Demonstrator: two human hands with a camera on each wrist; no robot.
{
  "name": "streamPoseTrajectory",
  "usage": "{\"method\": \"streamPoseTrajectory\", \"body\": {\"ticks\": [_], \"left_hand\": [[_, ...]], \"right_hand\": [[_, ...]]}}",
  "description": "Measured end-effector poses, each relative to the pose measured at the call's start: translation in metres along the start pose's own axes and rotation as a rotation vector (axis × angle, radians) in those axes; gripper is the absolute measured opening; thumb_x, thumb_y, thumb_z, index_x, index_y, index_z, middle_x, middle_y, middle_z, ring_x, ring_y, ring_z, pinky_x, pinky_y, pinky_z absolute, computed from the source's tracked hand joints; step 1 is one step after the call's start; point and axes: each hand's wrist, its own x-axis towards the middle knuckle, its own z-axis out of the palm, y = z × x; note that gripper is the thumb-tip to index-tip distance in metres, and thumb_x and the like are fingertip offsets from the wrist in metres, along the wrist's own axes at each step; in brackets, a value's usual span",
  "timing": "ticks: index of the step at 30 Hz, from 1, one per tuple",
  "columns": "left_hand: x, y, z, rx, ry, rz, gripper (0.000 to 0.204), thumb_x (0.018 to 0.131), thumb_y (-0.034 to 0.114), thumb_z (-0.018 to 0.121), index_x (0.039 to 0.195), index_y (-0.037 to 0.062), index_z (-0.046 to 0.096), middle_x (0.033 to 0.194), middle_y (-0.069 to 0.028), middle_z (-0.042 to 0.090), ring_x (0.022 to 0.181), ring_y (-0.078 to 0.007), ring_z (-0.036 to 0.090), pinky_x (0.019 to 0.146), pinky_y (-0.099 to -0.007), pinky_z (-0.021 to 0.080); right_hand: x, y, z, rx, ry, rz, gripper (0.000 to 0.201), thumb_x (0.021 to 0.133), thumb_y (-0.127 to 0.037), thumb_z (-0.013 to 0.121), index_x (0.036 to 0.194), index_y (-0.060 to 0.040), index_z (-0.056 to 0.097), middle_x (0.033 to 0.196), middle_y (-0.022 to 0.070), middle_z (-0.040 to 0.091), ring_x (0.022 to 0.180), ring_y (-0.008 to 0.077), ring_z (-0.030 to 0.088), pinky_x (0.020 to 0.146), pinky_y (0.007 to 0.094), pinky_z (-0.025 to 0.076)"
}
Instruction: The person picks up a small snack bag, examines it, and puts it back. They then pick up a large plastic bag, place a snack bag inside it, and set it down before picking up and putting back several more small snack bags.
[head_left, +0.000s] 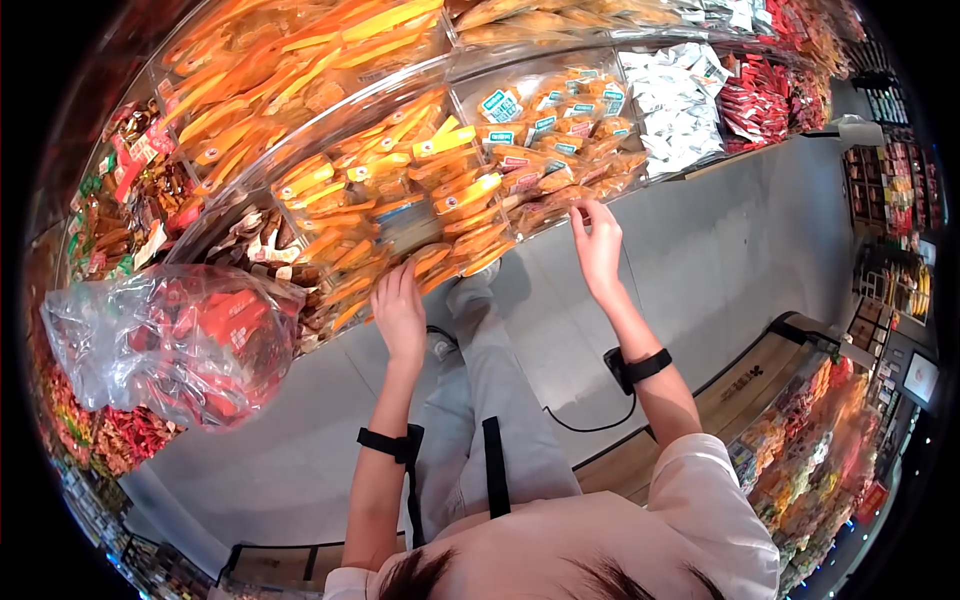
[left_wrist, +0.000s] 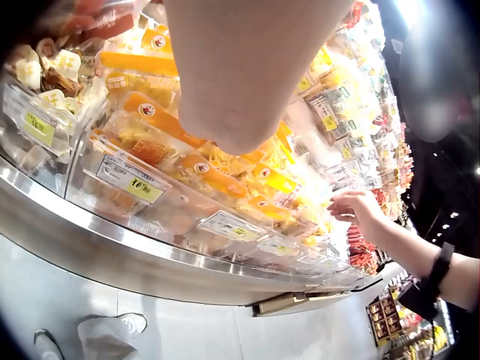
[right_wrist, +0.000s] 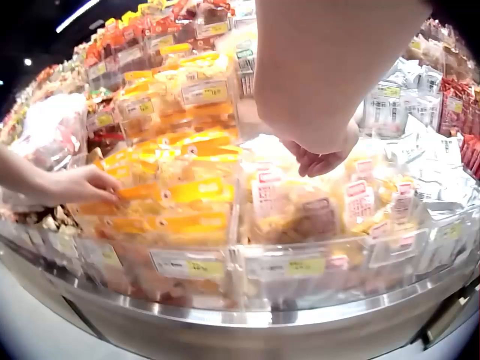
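In the head view, the left hand rests its loosely bent fingers on orange-banded clear packets at the bin's near edge. The right wrist view shows this hand among the same packets. The right hand hangs over the front of the neighbouring bin, by packets with teal and red labels. Its fingers are slightly bent with no packet visible in them; in the right wrist view the hand is above red-printed clear packets. The left wrist view's near hand hides its own fingers.
A clear bag with red packages lies on the bins at the left. White packets and red packets fill bins at the right. Price tags line the clear bin fronts above a metal edge. Behind the person stands another goods display.
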Motion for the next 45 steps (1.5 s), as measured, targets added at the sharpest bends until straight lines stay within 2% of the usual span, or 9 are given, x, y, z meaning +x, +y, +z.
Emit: {"method": "streamPoseTrajectory", "body": {"ticks": [3, 7, 12, 23, 37, 41, 43, 44, 45], "left_hand": [[-0.002, 0.002, 0.0, -0.022, 0.022, 0.003, 0.025, 0.087, 0.005, 0.055, 0.111, 0.0041, 0.061, 0.106, -0.0082, 0.059, 0.101, -0.0265, 0.054, 0.089, -0.0383, 0.04], [-0.003, 0.004, -0.001, -0.042, 0.034, 0.03, 0.023, 0.088, 0.005, 0.054, 0.11, 0.0035, 0.061, 0.105, -0.0088, 0.059, 0.101, -0.0265, 0.054, 0.088, -0.0378, 0.041], [-0.005, 0.005, 0.0, -0.016, 0.001, 0.037, 0.025, 0.087, 0.007, 0.055, 0.111, 0.0028, 0.06, 0.107, -0.0084, 0.059, 0.104, -0.0263, 0.054, 0.091, -0.0387, 0.041], [-0.014, -0.003, 0.012, 0.02, 0.082, 0.055, 0.025, 0.087, 0.007, 0.056, 0.112, 0.0056, 0.061, 0.105, -0.0087, 0.06, 0.101, -0.0257, 0.055, 0.088, -0.0377, 0.042], [-0.022, -0.014, 0.03, 0.093, 0.281, 0.102, 0.022, 0.088, 0.016, 0.059, 0.107, 0.0066, 0.062, 0.108, -0.0067, 0.058, 0.106, -0.025, 0.053, 0.089, -0.036, 0.042], [-0.017, -0.016, 0.046, 0.095, 0.446, 0.171, 0.029, 0.091, 0.02, 0.055, 0.119, 0.01, 0.055, 0.117, -0.007, 0.056, 0.109, -0.0267, 0.052, 0.094, -0.0384, 0.039], [-0.016, -0.012, 0.047, 0.118, 0.457, 0.229, 0.032, 0.092, 0.017, 0.054, 0.123, 0.0108, 0.054, 0.119, -0.0078, 0.056, 0.112, -0.0271, 0.052, 0.094, -0.0377, 0.04], [-0.026, 0.001, 0.052, -0.166, 0.453, 0.076, 0.029, 0.083, 0.002, 0.058, 0.111, 0.0058, 0.059, 0.12, -0.015, 0.05, 0.116, -0.0299, 0.045, 0.1, -0.04, 0.036], [-0.033, 0.016, 0.046, 0.006, 0.553, 0.124, 0.026, 0.083, 0.002, 0.057, 0.109, 0.0041, 0.059, 0.119, -0.0144, 0.05, 0.112, -0.0311, 0.049, 0.096, -0.0366, 0.039]], "right_hand": [[-0.005, 0.02, 0.006, -0.178, -0.106, -0.301, 0.02, 0.078, -0.003, 0.063, 0.098, -0.0035, 0.06, 0.092, 0.0132, 0.06, 0.089, 0.0298, 0.059, 0.072, 0.0392, 0.049], [0.001, 0.027, 0.02, -0.241, -0.125, -0.41, 0.035, 0.072, -0.001, 0.065, 0.105, -0.0069, 0.057, 0.097, 0.0112, 0.054, 0.091, 0.0304, 0.053, 0.076, 0.0402, 0.047], [0.009, 0.039, 0.036, -0.389, -0.1, -0.39, 0.017, 0.072, -0.005, 0.064, 0.089, -0.0056, 0.063, 0.092, 0.0103, 0.053, 0.088, 0.0282, 0.053, 0.071, 0.039, 0.048], [0.016, 0.056, 0.041, -0.447, 0.128, -0.479, 0.018, 0.077, -0.017, 0.069, 0.08, -0.0065, 0.055, 0.079, 0.0065, 0.055, 0.076, 0.0256, 0.057, 0.06, 0.0372, 0.05], [0.017, 0.087, 0.023, -0.118, -0.142, -0.459, 0.019, 0.088, -0.022, 0.06, 0.097, -0.0074, 0.067, 0.092, 0.0115, 0.066, 0.085, 0.0303, 0.063, 0.074, 0.0382, 0.05], [0.026, 0.104, 0.03, -0.1, -0.102, -0.65, 0.022, 0.088, -0.024, 0.06, 0.096, -0.0059, 0.068, 0.091, 0.0121, 0.067, 0.085, 0.0321, 0.062, 0.074, 0.0384, 0.049], [0.026, 0.106, 0.032, -0.086, -0.135, -0.676, 0.027, 0.088, -0.024, 0.062, 0.102, -0.0022, 0.067, 0.097, 0.0131, 0.068, 0.09, 0.0281, 0.066, 0.078, 0.0327, 0.05], [0.026, 0.107, 0.035, -0.063, -0.184, -0.705, 0.027, 0.088, -0.024, 0.062, 0.102, -0.0019, 0.067, 0.096, 0.013, 0.068, 0.091, 0.0279, 0.066, 0.079, 0.0327, 0.05], [0.024, 0.106, 0.037, -0.04, -0.236, -0.731, 0.027, 0.089, -0.024, 0.061, 0.102, -0.0016, 0.067, 0.096, 0.0128, 0.069, 0.091, 0.0277, 0.066, 0.079, 0.0328, 0.05]]}}
